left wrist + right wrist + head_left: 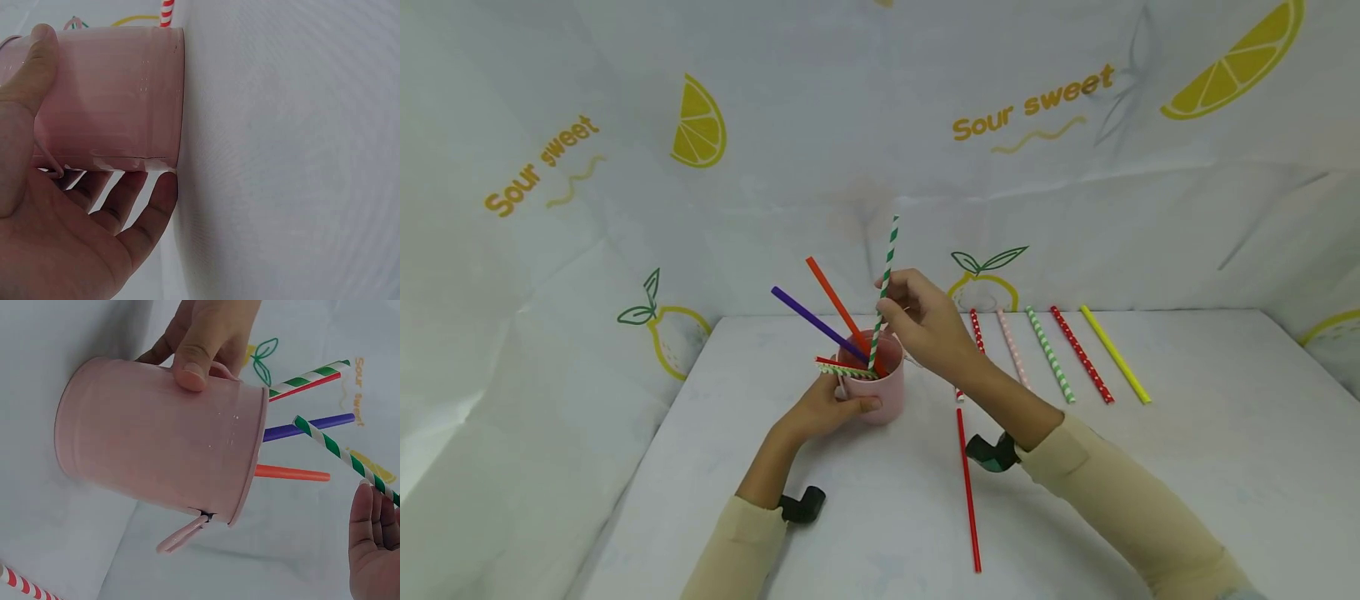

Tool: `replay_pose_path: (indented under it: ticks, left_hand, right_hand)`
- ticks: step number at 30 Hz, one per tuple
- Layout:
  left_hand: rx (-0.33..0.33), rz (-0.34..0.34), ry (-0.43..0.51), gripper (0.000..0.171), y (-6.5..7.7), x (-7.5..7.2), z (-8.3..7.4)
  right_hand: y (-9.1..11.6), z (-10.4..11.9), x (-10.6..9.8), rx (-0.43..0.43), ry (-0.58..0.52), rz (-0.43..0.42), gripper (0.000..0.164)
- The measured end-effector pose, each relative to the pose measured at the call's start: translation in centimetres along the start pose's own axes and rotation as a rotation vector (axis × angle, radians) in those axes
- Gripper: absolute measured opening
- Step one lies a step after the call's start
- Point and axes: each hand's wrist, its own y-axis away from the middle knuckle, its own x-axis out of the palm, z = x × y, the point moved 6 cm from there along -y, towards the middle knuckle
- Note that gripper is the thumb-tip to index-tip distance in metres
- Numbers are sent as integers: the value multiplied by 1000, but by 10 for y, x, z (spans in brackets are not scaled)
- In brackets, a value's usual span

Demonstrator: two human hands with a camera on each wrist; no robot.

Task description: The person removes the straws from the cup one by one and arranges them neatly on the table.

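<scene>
A pink metal bucket [891, 402] with side handles stands upright on the table. My left hand [822, 408] grips its left side, thumb [37, 65] on the wall and other fingers around the far side. Inside lean a purple straw [811, 318], an orange straw [831, 287], a red straw [312, 385] and a green-and-white striped straw [300, 381]. Above the opening my right hand [928, 323] pinches another green-and-white striped paper straw [892, 237] between thumb and fingertips. Its lower end is just beyond the rim in the right wrist view.
Right of the bucket several straws lie in a row, among them a pink dotted straw [1012, 343], a green striped straw [1050, 354], a red dotted straw [1081, 354] and a yellow straw [1116, 356]. A plain red straw [968, 492] lies nearer. Behind hangs a lemon-printed cloth [820, 167].
</scene>
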Motion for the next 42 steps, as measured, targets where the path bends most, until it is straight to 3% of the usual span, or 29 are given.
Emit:
replay_pose_path:
  ticks: [6,14,23,31,42]
  left_hand:
    - [-4,-2,1,73,0,0,0]
    - [21,10,-11,71,1,1,-3]
    - [23,5,-23,70,1,0,-3]
    - [24,-4,-26,72,1,0,-2]
    - [6,-8,-23,74,2,1,-4]
  right_hand:
    - [5,3,-6,39,-73,-27,23]
    - [18,4,-9,88,-159,11,35]
    - [39,1,-16,186,-103,71,56]
    - [61,-1,-21,212,32,163,30]
    - [87,-13,-27,302,147,237,15]
